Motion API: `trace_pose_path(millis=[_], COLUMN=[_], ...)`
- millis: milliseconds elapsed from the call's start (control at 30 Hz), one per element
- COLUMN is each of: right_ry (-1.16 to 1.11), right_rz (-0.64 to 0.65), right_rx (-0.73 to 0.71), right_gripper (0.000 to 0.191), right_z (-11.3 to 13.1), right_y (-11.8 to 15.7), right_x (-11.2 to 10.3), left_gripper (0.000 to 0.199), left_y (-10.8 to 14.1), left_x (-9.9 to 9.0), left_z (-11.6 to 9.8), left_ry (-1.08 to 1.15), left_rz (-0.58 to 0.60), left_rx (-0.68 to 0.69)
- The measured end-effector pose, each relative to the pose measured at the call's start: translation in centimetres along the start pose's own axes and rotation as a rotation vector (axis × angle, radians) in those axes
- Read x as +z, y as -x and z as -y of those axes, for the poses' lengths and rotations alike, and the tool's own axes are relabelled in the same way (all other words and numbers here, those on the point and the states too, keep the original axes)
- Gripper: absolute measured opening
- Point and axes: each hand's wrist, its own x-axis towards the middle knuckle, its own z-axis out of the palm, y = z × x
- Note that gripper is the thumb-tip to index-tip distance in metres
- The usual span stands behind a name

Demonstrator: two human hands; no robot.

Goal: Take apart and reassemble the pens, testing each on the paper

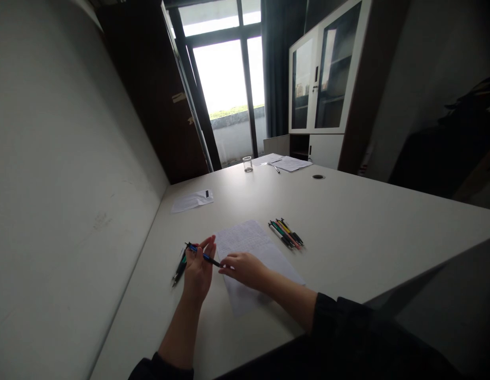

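A blue and black pen (207, 257) is held between both hands over the left edge of a sheet of handwritten paper (255, 248). My left hand (199, 272) grips its upper part. At the pen's dark lower end, the fingertips of my right hand (243, 269) are pinched, above the paper. Beside and partly behind my left hand lie several dark and green pens (179, 272). To the right of the paper, a row of several pens (286, 234) in green, red, yellow and black rests on the table.
The white table (367, 227) also bears a clear plastic packet (192, 200) at the left, a glass cup (247, 164) at the far end, and stacked papers (290, 163) near a round cable hole (318, 177). A wall (71, 184) borders the left side.
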Motion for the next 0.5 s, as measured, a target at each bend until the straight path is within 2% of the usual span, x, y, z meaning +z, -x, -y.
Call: trace_pose_path(millis=[167,267,333,400,433,500], right_ry=[-0.029,-0.071,-0.078,-0.071,-0.065,-0.054], right_rz=[-0.043,-0.066,-0.065,-0.057,-0.052,-0.052], right_rx=[0.037,0.08,0.111,0.138,0.148,0.163], right_gripper=[0.02,0.021,0.023,0.026,0.027,0.026], right_z=[-0.5,-1.0,-1.4,-1.8,-2.0,-2.3], right_y=[0.3,0.5,0.5,0.5,0.5,0.5], right_x=[-0.3,-1.0,-1.4,-1.7,-1.8,-2.1], left_gripper=[0.025,0.041,0.057,0.061,0.056,0.038], left_y=[0.3,0.0,-0.3,-0.6,-0.8,-0.8], left_x=[0.0,-0.7,-1.4,-2.1,-2.3,-2.7], left_z=[0.3,0.4,0.3,0.0,-0.2,-0.4], left_ry=[0.019,-0.059,-0.186,-0.397,-0.537,-0.78], left_rz=[0.063,-0.017,-0.105,-0.126,-0.103,0.04], left_rx=[-0.095,-0.063,0.018,0.093,0.13,0.187])
